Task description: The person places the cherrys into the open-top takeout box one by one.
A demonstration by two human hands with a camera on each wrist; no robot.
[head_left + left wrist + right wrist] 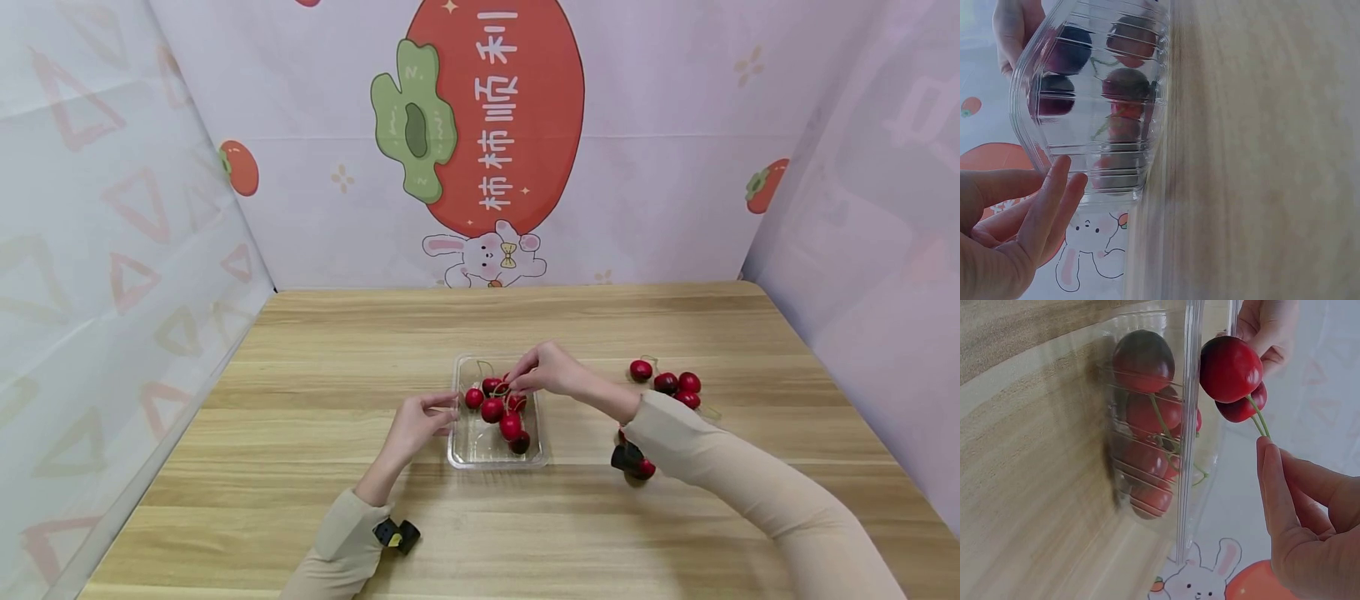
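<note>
A clear plastic box [480, 454] stands on the table with several red cherries [492, 410] inside. My right hand [546, 369] is over its far right part and pinches two thin green stems between thumb and fingertips. From these stems hang two dark red cherries [1230, 369], at about the height of the rim in the right wrist view. My left hand [416, 425] is at the box's left side. Its nearly straight fingers [1047, 206] touch the outer wall near the rim.
Right of the box lies a loose group of cherries [666, 383] with stems. More cherries [643, 471] lie nearer, partly hidden by the right sleeve [720, 458] and its wrist camera. A printed cloth [637, 167] hangs behind the wooden table [315, 367].
</note>
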